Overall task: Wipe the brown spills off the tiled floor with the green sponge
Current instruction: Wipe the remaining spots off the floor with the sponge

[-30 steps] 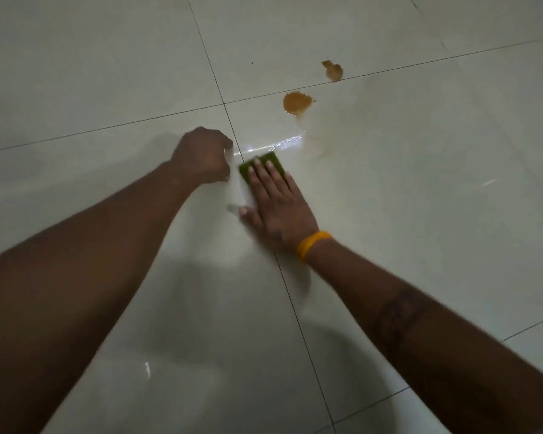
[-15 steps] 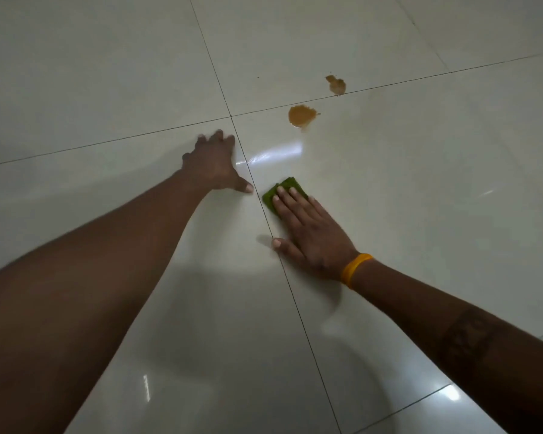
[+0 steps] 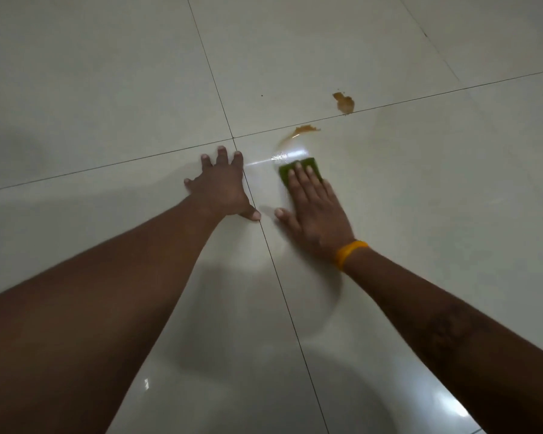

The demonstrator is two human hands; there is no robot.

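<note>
Sponge (image 3: 316, 168) under flat right hand (image 3: 318, 217) — spill (image 3: 306, 130) just beyond.

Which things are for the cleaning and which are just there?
For the job: green sponge, right hand pressing it, smeared brown spill, farther brown spill, tiled floor.
Just there: yellow wristband, left hand resting on the floor.

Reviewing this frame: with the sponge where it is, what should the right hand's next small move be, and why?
Probably push the green sponge forward over the nearer brown spill. The right hand presses it flat just short of that smear, which lies straight ahead; the farther brown spill sits beyond. The left hand rests spread on the floor.
</note>
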